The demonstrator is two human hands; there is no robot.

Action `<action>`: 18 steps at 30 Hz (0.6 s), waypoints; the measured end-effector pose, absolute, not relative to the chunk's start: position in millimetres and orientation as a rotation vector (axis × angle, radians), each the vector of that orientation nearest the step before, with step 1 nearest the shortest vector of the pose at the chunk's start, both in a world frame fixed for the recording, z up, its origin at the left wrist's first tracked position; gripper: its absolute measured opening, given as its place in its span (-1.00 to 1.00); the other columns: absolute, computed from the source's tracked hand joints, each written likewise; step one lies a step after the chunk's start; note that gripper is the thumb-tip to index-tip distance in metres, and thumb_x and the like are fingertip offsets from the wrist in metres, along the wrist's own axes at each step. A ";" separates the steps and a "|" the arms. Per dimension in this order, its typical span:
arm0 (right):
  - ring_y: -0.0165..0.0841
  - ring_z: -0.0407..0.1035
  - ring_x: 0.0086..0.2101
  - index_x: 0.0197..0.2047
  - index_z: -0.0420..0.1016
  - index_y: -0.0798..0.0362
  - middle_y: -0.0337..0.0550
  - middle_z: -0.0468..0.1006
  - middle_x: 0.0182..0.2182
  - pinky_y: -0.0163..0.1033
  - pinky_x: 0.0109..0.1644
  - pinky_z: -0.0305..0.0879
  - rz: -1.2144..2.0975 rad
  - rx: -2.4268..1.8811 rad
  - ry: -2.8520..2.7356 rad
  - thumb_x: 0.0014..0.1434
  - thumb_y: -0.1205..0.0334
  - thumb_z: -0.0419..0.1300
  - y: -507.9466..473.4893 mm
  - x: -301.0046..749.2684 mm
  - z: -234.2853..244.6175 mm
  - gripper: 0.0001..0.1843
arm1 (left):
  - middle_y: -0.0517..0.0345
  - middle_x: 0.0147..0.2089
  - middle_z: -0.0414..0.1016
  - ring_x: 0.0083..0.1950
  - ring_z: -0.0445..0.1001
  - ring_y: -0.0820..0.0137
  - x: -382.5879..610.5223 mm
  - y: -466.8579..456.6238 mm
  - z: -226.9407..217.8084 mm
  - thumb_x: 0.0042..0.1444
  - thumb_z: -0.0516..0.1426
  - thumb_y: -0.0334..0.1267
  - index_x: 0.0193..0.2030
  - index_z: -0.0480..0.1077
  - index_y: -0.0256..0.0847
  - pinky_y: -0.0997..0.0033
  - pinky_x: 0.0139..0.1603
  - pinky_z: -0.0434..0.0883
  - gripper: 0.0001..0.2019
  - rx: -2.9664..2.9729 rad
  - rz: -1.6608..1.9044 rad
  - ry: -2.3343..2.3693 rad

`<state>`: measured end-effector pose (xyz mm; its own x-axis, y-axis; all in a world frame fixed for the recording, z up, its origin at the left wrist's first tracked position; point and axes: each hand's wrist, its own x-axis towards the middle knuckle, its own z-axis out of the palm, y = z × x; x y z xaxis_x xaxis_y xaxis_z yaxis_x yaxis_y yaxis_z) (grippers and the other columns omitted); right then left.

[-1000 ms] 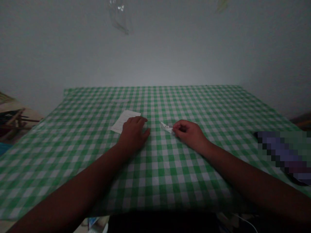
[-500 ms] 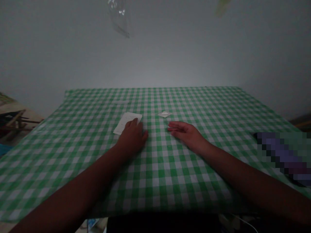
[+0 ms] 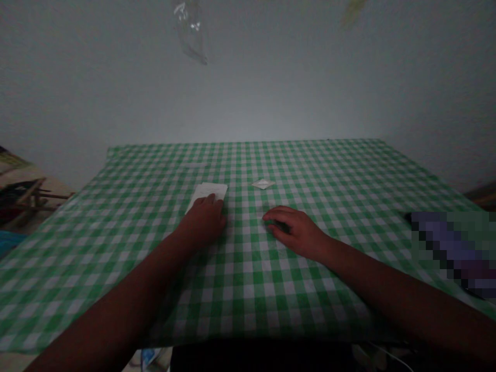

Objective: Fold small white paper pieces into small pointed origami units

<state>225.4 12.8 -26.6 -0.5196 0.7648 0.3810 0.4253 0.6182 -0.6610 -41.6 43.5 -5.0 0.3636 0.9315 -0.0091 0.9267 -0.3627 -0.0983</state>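
Observation:
White sheets of paper with faint lines of print (image 3: pixel 214 189) lie on the checked cloth, left of centre. My left hand (image 3: pixel 202 219) rests palm down over their near part, its fingers lying flat on the top sheet and hiding some of it. To the right, my right hand (image 3: pixel 292 227) is on the cloth with curved fingers, a gap showing between thumb and fingers and nothing in them. Beyond it lies a small, flat, pale diamond-shaped piece (image 3: pixel 263 184), perhaps a packet, touched by neither hand.
A green and white checked cloth (image 3: pixel 248 289) covers the table, which meets a pale wall (image 3: pixel 271 93). A thin whitish strip (image 3: pixel 195 165) lies farther back. At the right edge is a dark-rimmed, pixelated object (image 3: pixel 445 243). A clear plastic bag (image 3: pixel 191 33) hangs on the wall.
My right hand has drawn back toward me and its fingers have curled more. My left hand has slid slightly nearer and left, still over the papers. The diamond-shaped piece stays put.

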 end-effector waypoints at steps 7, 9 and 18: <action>-0.30 0.45 -0.07 -0.02 0.48 -0.01 -0.09 0.57 -0.11 -0.09 0.03 0.43 0.579 -0.844 -2.321 0.31 0.34 0.10 11.6 225.6 -26.8 -0.78 | -0.29 0.10 0.46 0.14 0.43 0.06 -45.4 40.7 0.3 0.21 -0.06 -0.39 0.05 0.40 -0.37 0.05 0.15 0.36 -0.66 -2.574 0.137 -1.628; -0.28 0.44 -0.05 -0.02 0.48 -0.01 -0.09 0.57 -0.11 -0.07 0.05 0.42 0.560 -0.836 -2.345 0.30 0.34 0.10 10.7 225.2 -26.5 -0.78 | -0.24 0.02 0.49 0.04 0.48 0.09 -42.3 38.9 1.6 0.21 -0.06 -0.40 -0.04 0.42 -0.36 0.10 0.09 0.39 -0.70 -2.550 0.132 -1.669; -0.28 0.41 -0.03 -0.01 0.47 0.02 -0.06 0.56 -0.11 -0.05 0.09 0.39 0.557 -0.815 -2.401 0.33 0.33 0.09 8.4 226.0 -23.2 -0.79 | -0.15 -0.17 0.54 -0.17 0.50 0.17 -40.8 40.5 6.2 0.20 -0.04 -0.33 -0.21 0.44 -0.30 0.19 -0.11 0.45 -0.77 -2.431 0.108 -1.840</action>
